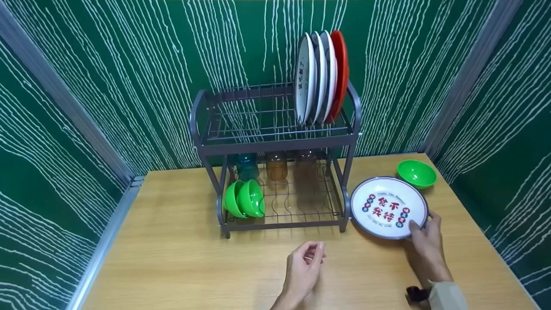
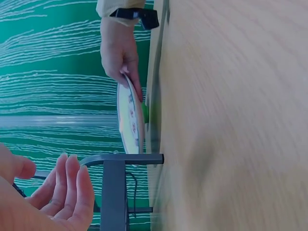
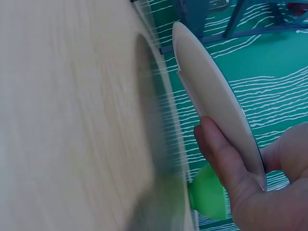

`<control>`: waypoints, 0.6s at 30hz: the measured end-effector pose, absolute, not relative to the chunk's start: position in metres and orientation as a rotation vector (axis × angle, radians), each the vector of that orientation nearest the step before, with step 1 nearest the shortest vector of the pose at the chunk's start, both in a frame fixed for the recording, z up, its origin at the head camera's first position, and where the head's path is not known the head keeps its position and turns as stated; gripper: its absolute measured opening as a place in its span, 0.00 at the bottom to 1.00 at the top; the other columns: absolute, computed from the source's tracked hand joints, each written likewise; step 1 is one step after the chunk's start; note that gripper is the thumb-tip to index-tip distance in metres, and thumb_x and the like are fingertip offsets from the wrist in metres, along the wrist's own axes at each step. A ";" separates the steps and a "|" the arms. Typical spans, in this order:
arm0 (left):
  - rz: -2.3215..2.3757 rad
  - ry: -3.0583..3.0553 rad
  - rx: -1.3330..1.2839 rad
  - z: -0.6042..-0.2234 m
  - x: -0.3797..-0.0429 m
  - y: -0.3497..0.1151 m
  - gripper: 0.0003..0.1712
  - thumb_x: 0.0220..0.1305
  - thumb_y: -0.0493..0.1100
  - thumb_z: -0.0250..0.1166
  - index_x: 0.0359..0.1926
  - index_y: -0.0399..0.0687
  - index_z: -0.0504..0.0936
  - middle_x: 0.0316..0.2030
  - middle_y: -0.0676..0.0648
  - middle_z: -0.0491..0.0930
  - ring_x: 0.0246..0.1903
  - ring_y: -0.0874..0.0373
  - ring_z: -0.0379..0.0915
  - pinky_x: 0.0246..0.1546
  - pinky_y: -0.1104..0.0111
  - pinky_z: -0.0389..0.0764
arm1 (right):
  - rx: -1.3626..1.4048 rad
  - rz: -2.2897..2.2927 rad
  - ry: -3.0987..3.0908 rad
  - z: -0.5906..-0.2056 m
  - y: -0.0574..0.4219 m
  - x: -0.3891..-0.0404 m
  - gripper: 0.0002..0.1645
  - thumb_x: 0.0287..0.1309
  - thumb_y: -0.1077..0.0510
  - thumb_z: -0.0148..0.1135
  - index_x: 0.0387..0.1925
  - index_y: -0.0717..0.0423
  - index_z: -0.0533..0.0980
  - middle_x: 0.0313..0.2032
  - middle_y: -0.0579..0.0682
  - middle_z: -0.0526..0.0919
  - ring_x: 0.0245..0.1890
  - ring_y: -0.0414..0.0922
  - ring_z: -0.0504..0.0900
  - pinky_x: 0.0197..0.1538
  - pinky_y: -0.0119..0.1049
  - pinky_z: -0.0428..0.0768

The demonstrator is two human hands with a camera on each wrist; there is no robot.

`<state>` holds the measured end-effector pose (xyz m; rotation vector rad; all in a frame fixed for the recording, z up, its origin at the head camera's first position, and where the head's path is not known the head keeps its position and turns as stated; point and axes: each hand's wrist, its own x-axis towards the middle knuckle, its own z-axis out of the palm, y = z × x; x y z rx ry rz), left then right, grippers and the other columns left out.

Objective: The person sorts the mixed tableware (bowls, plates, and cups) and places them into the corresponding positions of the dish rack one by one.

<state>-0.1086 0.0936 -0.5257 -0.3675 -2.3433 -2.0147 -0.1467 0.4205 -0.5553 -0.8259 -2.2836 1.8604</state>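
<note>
A white plate [image 1: 389,207] with a dark rim and red characters is pinched at its near right edge by my right hand [image 1: 426,241]. The thumb lies on its upper face, and in the right wrist view the fingers [image 3: 221,154] spread beneath the plate [image 3: 211,91], which is raised off the table. Just behind the plate sits a green bowl [image 1: 416,173]. My left hand [image 1: 302,268] hovers over the table in front of the rack, its fingers loosely bent and holding nothing; the left wrist view shows these fingers [image 2: 67,187] relaxed beside the rack.
A two-tier dark dish rack [image 1: 280,146] stands mid-table. Its top tier holds several upright white plates [image 1: 306,82] and a red plate [image 1: 341,73] at the right. Below are two green bowls [image 1: 251,199], a teal glass [image 1: 247,167], an amber glass [image 1: 276,167] and a brownish glass [image 1: 305,170].
</note>
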 end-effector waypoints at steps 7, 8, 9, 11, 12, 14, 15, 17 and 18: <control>-2.038 -2.248 -0.274 -0.529 -0.108 0.096 0.09 0.67 0.47 0.59 0.37 0.49 0.82 0.27 0.57 0.80 0.27 0.65 0.77 0.30 0.71 0.80 | -0.756 1.794 -2.305 -0.545 0.424 -0.116 0.43 0.71 0.44 0.38 0.71 0.43 0.24 0.72 0.62 0.44 0.70 0.56 0.52 0.68 0.46 0.57; -2.043 -2.244 -0.254 -0.529 -0.108 0.096 0.09 0.67 0.47 0.59 0.37 0.49 0.82 0.28 0.57 0.80 0.27 0.65 0.77 0.30 0.71 0.80 | -0.756 1.783 -2.309 -0.543 0.425 -0.112 0.43 0.71 0.43 0.38 0.72 0.43 0.24 0.72 0.62 0.45 0.70 0.56 0.53 0.68 0.45 0.58; -2.048 -2.237 -0.236 -0.529 -0.108 0.096 0.09 0.67 0.47 0.59 0.38 0.49 0.82 0.28 0.56 0.80 0.28 0.64 0.77 0.31 0.71 0.80 | -0.757 1.789 -2.300 -0.541 0.425 -0.109 0.43 0.71 0.43 0.39 0.72 0.42 0.25 0.72 0.62 0.44 0.70 0.56 0.52 0.67 0.44 0.58; -2.054 -2.231 -0.201 -0.528 -0.108 0.096 0.09 0.67 0.49 0.59 0.38 0.50 0.81 0.28 0.57 0.80 0.28 0.64 0.77 0.31 0.71 0.79 | -0.776 1.805 -2.286 -0.537 0.426 -0.103 0.44 0.70 0.43 0.40 0.72 0.40 0.25 0.72 0.61 0.43 0.69 0.56 0.53 0.67 0.43 0.59; -2.058 -2.225 -0.187 -0.528 -0.108 0.097 0.09 0.67 0.49 0.59 0.38 0.51 0.81 0.29 0.57 0.80 0.29 0.63 0.77 0.31 0.71 0.79 | -0.788 1.808 -2.285 -0.535 0.426 -0.101 0.44 0.70 0.43 0.40 0.72 0.40 0.25 0.72 0.61 0.43 0.69 0.56 0.53 0.66 0.42 0.60; -2.060 -2.211 -0.169 -0.527 -0.108 0.097 0.09 0.67 0.50 0.59 0.39 0.51 0.80 0.30 0.56 0.80 0.30 0.63 0.77 0.32 0.71 0.79 | -0.818 1.819 -2.271 -0.531 0.426 -0.096 0.44 0.70 0.43 0.41 0.72 0.40 0.26 0.72 0.61 0.43 0.69 0.56 0.55 0.65 0.42 0.62; -2.063 -2.200 -0.168 -0.527 -0.108 0.098 0.10 0.67 0.50 0.59 0.40 0.51 0.80 0.31 0.55 0.80 0.31 0.62 0.76 0.33 0.71 0.79 | -0.837 1.826 -2.261 -0.529 0.426 -0.093 0.45 0.70 0.43 0.42 0.72 0.39 0.26 0.72 0.61 0.44 0.69 0.56 0.55 0.65 0.42 0.63; -2.075 -2.171 -0.172 -0.526 -0.108 0.098 0.11 0.67 0.50 0.59 0.41 0.49 0.79 0.33 0.53 0.79 0.33 0.59 0.77 0.34 0.70 0.79 | -0.871 1.834 -2.247 -0.525 0.424 -0.088 0.45 0.69 0.43 0.43 0.72 0.39 0.27 0.72 0.61 0.45 0.68 0.56 0.56 0.64 0.42 0.64; -2.082 -2.154 -0.176 -0.526 -0.108 0.099 0.11 0.67 0.50 0.59 0.42 0.48 0.79 0.34 0.53 0.79 0.34 0.58 0.76 0.35 0.70 0.79 | -0.885 1.844 -2.239 -0.523 0.423 -0.086 0.45 0.69 0.43 0.44 0.72 0.38 0.27 0.72 0.60 0.45 0.68 0.56 0.56 0.64 0.41 0.65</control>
